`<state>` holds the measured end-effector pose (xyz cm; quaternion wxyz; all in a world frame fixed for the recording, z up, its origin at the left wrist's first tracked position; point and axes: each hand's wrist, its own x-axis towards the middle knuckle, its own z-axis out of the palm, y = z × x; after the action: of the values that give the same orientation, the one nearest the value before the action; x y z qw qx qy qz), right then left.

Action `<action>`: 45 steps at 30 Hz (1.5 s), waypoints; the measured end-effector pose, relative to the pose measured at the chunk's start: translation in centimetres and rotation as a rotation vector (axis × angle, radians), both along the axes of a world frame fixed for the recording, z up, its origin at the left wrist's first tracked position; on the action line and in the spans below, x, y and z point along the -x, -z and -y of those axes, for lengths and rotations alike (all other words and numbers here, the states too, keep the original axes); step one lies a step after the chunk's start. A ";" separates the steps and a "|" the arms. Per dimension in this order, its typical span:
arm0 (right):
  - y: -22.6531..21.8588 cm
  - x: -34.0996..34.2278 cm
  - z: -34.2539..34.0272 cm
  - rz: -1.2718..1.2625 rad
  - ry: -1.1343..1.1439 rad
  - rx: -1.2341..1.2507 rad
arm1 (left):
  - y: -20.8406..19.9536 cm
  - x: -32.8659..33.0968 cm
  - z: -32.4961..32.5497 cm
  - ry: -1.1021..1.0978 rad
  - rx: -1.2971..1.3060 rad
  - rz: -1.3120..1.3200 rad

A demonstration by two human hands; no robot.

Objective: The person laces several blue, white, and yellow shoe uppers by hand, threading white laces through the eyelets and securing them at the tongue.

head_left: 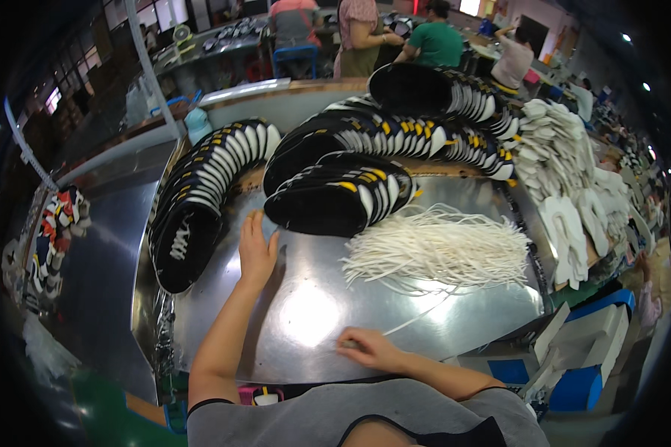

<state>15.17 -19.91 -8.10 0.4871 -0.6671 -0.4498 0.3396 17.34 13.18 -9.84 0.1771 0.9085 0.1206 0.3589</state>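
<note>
My left hand [257,253] reaches forward over the metal tabletop, its fingers stretched out and the thumb apart. Its fingertips are beside the near end of a nested stack of black, white and yellow shoe uppers [317,210]; contact cannot be made out. Closer to my body, my right hand [370,350] is closed on a white shoelace [417,317], which trails toward a loose heap of white shoelaces [440,249]. A small greyish bit shows at its fingertips. Left of my left hand curves another stack of uppers [194,201], the front one with white lacing.
More nested uppers [410,89] lie along the table's back edge. White shoe-shaped pieces [555,149] are piled at right, above an opened blue-and-white box [581,346]. Colourful shoe parts [56,238] lie far left. Several people work beyond the back partition [291,93].
</note>
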 end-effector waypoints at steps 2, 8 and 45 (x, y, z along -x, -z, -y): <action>-2.8 1.8 -2.3 -0.523 -0.137 -0.204 | 0.1 -3.5 -1.0 -0.133 0.011 0.090; -4.2 1.5 2.8 -0.648 0.140 -0.245 | 0.1 -1.6 -3.6 -0.188 0.202 0.213; -0.6 1.1 -5.7 -0.533 0.562 -0.299 | -2.6 10.7 10.5 0.525 1.850 -0.520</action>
<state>14.04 -14.21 -7.46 0.7518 -0.5746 -0.1525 0.2851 6.63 2.70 -7.28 0.8573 0.4612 0.1833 -0.1370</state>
